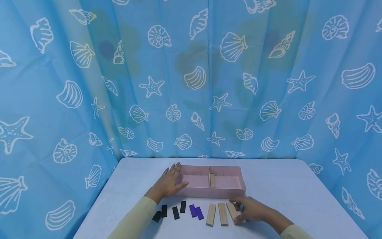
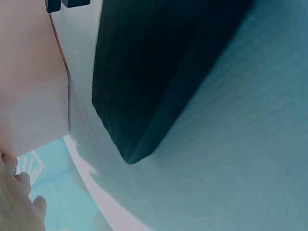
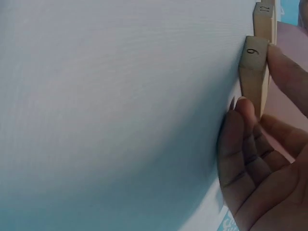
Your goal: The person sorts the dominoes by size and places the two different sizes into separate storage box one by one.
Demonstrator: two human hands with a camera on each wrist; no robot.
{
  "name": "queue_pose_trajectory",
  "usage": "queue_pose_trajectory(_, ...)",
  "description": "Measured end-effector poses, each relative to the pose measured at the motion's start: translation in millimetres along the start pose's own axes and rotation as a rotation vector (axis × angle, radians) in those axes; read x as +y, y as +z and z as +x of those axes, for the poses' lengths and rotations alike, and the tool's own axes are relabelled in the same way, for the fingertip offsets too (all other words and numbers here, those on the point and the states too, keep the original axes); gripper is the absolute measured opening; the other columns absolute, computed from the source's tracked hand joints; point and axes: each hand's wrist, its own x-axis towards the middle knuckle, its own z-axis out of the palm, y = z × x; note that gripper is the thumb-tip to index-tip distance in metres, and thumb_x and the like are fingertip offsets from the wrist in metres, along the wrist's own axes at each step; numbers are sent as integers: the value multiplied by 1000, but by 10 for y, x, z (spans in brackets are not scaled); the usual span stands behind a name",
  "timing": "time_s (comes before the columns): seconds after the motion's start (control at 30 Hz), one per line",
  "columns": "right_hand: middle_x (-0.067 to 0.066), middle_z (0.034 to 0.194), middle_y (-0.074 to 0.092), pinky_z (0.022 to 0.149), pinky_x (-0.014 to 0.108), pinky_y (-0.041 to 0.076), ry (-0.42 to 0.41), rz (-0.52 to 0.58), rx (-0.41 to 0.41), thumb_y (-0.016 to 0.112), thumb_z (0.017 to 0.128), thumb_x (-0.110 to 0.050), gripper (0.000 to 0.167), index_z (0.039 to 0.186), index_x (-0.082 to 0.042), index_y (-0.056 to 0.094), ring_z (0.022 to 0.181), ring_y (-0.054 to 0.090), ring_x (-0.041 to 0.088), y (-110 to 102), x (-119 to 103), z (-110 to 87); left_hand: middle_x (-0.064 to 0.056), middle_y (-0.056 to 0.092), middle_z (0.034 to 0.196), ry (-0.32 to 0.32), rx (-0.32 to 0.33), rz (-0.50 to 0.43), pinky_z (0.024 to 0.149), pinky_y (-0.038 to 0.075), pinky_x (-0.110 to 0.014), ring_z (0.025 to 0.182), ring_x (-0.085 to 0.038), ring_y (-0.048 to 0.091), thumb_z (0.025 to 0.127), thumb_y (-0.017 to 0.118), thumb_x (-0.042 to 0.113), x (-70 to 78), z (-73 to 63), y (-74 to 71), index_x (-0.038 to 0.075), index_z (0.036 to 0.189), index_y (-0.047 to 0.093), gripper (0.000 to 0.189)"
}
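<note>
My left hand [image 1: 167,182] rests on the left end of a pink two-part box [image 1: 213,193], its fingers straight along the side and the thumb over the front rim. At the right end of a row of wooden blocks, my right hand [image 1: 253,209] grips the last block [image 1: 230,210] between thumb and fingers. That block [image 3: 254,53] has a number printed on its end in the right wrist view. Two more wooden blocks, a middle one [image 1: 222,214] and a left one [image 1: 210,214], lie beside it. Another wooden block [image 1: 212,180] is in the box's right compartment, against the divider.
Two purple pieces [image 1: 196,211] lie touching left of the wooden blocks. Farther left are several black pieces [image 1: 175,212], some partly behind the left sleeve [image 1: 138,217]. A white-covered table [image 1: 274,179] carries everything, with a blue shell-print curtain [image 1: 185,99] behind.
</note>
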Motion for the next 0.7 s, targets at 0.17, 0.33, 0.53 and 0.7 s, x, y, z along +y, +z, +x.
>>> queue_pose_trajectory(0.17, -2, 92, 58, 71, 35, 51, -5, -19, -12, 88, 66, -26, 72, 129, -6, 59, 79, 54, 18, -11, -18, -1, -7, 12, 162, -1, -2, 4, 116, 12, -51, 147, -28, 9, 93, 37, 68, 10, -7, -9, 7, 156, 13, 91)
queue_pose_trajectory(0.33, -1, 96, 57, 79, 42, 52, 5, -4, -6, 89, 64, -23, 69, 125, -8, 59, 83, 54, 18, -15, -53, -22, -8, 13, 161, 3, 0, 1, 116, 13, -51, 147, -29, 10, 93, 37, 68, 29, -11, -42, 6, 156, 14, 91)
queue_pose_trajectory(0.53, 2, 98, 58, 77, 43, 53, 19, 37, 3, 88, 66, -21, 68, 124, -10, 55, 82, 56, 19, -3, -62, -69, -8, 12, 161, 1, -8, -19, 116, 11, -50, 147, -27, 8, 93, 38, 67, 24, -4, -37, 6, 156, 14, 90)
queue_pose_trajectory(0.7, 2, 98, 59, 69, 38, 51, -4, 51, 7, 89, 67, -19, 71, 127, -10, 51, 77, 55, 20, -3, -33, -98, -8, 14, 161, 9, 6, -12, 116, 13, -51, 147, -29, 11, 93, 38, 67, 7, 6, -7, 6, 155, 17, 90)
